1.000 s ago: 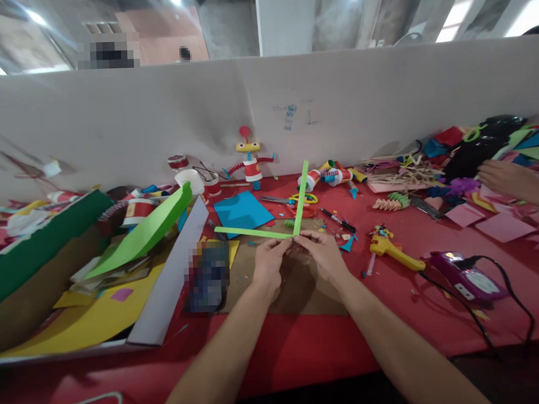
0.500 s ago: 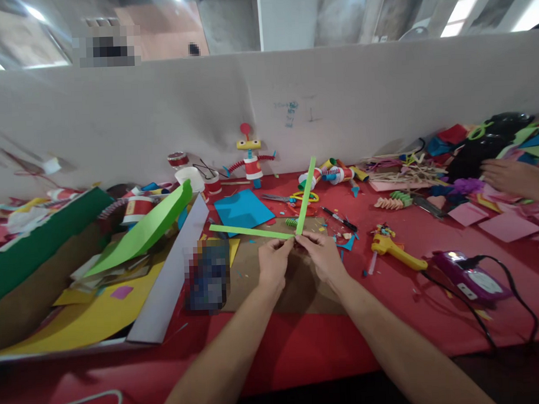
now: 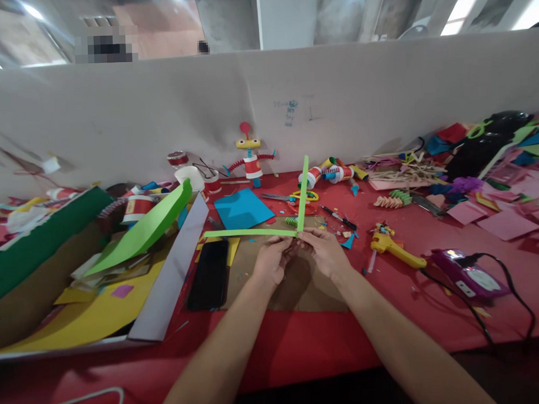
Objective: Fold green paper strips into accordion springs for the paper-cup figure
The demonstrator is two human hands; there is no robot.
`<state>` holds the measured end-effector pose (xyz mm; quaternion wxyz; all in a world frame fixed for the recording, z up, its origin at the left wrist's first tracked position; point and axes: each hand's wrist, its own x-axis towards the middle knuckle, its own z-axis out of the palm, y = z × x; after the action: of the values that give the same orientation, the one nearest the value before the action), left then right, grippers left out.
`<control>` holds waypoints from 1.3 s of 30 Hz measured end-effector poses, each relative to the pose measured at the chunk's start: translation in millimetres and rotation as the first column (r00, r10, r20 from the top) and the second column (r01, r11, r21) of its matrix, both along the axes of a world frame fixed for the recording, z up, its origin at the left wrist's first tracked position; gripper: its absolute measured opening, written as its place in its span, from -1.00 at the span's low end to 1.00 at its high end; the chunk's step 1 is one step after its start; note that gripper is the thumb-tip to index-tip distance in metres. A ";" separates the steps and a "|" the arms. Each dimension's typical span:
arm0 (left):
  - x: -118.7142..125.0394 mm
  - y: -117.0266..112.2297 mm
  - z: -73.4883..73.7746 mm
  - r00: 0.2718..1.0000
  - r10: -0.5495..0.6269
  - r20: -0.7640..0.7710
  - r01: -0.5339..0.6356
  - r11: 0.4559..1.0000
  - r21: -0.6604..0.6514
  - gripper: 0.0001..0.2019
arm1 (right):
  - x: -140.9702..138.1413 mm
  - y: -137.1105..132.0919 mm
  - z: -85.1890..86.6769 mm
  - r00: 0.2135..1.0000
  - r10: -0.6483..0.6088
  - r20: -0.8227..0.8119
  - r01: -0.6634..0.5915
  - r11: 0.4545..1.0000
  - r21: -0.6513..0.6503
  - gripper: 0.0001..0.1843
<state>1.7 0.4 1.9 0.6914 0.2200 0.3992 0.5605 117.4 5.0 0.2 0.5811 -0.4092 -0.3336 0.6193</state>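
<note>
Two light-green paper strips meet at a corner between my hands. One paper strip runs out to the left; the other paper strip points away from me. My left hand pinches near the corner from the left. From the right, my right hand pinches the same joint with thumb and fingers. Both hands are above a brown cardboard sheet. Just beyond the joint lies a small green folded paper spring. My fingers hide how the strip ends overlap.
On the left are a box of coloured paper and a black phone. Blue paper, scissors and a paper robot figure sit farther back. A yellow glue gun and purple power strip are on the right.
The left-pointing strip now lies more level, and the other strip has swung slightly left, more upright. My hands still pinch the corner. The other person's hand at far right has left view.
</note>
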 end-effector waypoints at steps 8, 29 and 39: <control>-4.7 2.2 -2.5 0.996 -0.087 -0.003 0.087 0.996 -0.022 -0.84 | -1.7 -0.8 -3.9 0.997 0.070 0.021 -0.070 0.998 0.006 -0.81; -5.0 1.0 5.7 0.969 0.048 -0.242 -0.011 0.988 0.155 -0.84 | -4.2 -4.1 1.4 0.977 0.005 0.214 -0.038 0.988 0.150 -0.75; -5.6 2.1 4.3 0.991 -0.008 -0.130 0.017 0.997 0.070 -0.80 | -3.8 -2.8 -1.9 0.988 0.019 0.153 -0.037 0.993 0.114 -0.72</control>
<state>-3.9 2.5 6.3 0.6590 0.2831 0.4218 0.5547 113.6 2.2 -1.7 0.5681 -0.4158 -0.4183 0.5739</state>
